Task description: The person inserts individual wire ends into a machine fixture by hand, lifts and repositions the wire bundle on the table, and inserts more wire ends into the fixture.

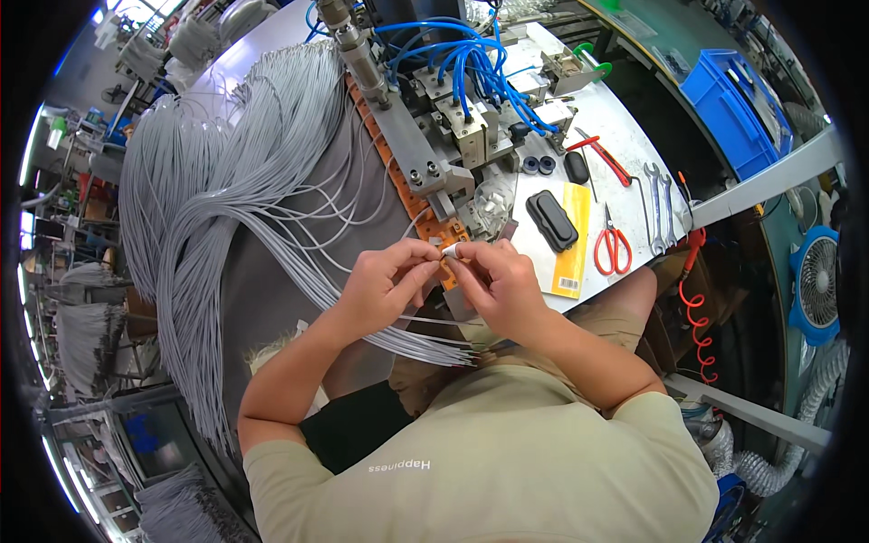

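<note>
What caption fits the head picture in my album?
Left fingers and right fingers meet at a white piece near grey wires.

Bright, diffuse light covers my fingers point(480, 263) and the white tabletop point(625, 127), both fairly sharp. A strip light point(32, 145) glows at far left; glare washes the upper left. Shadow darkens my right, below table height. Fisheye edges curve into black.

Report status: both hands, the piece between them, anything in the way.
Right hand pinching small white piece. Left hand fingertips at it, grip unclear. Orange fixture close beyond. Grey cable ends nearer the body, not blocking the piece.
</note>
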### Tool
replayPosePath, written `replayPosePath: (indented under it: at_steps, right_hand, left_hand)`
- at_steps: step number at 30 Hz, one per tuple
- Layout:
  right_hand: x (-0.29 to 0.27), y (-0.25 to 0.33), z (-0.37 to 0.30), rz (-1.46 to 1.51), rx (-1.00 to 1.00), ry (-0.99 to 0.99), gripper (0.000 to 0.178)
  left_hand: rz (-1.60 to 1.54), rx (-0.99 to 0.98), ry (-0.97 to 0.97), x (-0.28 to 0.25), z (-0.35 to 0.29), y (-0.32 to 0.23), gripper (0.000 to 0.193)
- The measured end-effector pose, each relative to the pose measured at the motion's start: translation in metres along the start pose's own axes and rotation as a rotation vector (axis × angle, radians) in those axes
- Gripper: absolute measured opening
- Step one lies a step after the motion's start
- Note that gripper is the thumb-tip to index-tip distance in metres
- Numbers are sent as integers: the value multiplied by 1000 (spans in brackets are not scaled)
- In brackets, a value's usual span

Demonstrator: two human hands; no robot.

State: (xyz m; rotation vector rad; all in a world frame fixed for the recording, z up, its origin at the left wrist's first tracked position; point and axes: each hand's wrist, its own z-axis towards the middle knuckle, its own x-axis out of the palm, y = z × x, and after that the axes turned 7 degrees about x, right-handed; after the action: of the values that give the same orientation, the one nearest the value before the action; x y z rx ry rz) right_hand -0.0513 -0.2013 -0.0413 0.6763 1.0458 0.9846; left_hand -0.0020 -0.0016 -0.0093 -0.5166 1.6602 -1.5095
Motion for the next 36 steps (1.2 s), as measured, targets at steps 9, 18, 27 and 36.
replayPosePath:
  at_steps: [9, 18, 27, 36]
  right_hand:
    - [-4, -1, 1, 36, 57, 86, 11]
    - [-1, -2, 0, -12, -32, 44, 9]
    - [-11, -10, 9, 115, 24, 220, 14]
    - [-4, -4, 17, -46, -251, 37, 11]
  left_hand:
    - [146, 111, -16, 5, -1, -1, 16]
    - [156, 97, -53, 5, -1, -5, 12]
    - [67, -1, 56, -1, 0, -9, 14]
    - [-36, -43, 2, 4, -1, -10, 9]
